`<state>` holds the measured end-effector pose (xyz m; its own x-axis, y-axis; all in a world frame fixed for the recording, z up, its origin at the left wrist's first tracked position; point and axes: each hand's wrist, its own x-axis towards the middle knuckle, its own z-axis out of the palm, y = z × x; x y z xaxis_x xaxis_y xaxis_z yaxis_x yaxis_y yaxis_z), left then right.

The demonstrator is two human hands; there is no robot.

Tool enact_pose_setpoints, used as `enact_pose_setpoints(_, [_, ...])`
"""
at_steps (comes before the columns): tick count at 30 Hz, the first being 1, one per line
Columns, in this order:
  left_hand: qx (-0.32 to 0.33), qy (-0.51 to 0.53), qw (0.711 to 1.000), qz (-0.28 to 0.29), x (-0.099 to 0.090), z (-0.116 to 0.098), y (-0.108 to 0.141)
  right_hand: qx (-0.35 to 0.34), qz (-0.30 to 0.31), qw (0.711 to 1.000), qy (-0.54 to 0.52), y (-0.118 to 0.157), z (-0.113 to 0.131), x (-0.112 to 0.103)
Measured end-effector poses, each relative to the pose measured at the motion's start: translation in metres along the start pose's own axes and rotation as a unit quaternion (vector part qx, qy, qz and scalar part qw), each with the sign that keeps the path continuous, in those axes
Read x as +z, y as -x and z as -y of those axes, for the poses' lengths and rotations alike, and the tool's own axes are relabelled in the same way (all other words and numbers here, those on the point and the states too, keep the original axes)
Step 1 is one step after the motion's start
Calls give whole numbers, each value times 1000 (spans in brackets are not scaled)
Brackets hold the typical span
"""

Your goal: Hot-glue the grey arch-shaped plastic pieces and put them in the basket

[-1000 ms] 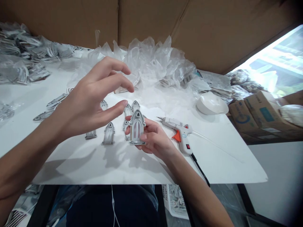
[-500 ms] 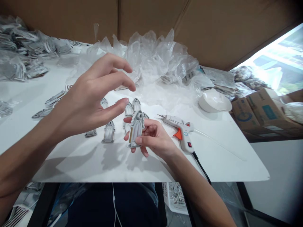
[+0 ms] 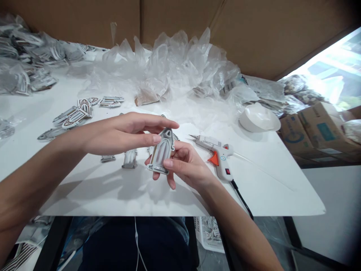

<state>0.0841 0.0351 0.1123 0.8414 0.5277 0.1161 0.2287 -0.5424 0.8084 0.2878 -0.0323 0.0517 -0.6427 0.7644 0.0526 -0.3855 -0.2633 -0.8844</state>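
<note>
The right hand (image 3: 188,167) holds the small arched piece (image 3: 160,153) near its bottom, above the white tabletop (image 3: 270,180). The left hand (image 3: 118,134) is at its pointy top; I cannot tell if it pinches. It's best to hold the edges softly, away from the glue gun (image 3: 223,161).

Single head-worn view: taken from above the near edge of the worktop (image 3: 175,203), directed forward and down; left hand (image 3: 121,133) and right hand (image 3: 188,165) framed closely, far edge included.
</note>
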Motion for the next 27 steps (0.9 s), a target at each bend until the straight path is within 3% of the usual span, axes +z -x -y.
enact_pose_setpoints(7, [24,146,985,91,2,14,-7,27,10,1000,-2,1,-1,1])
enact_pose_setpoints(14, [12,214,975,54,14,23,-10,21,3,1000,-21,1,-2,2])
enact_pose_setpoints(20, [3,263,963,65,17,22,-11,49,38,998,-34,2,-4,1])
enact_pose_setpoints(27, [-4,280,957,76,20,22,-13,75,14,997,-32,1,-4,3])
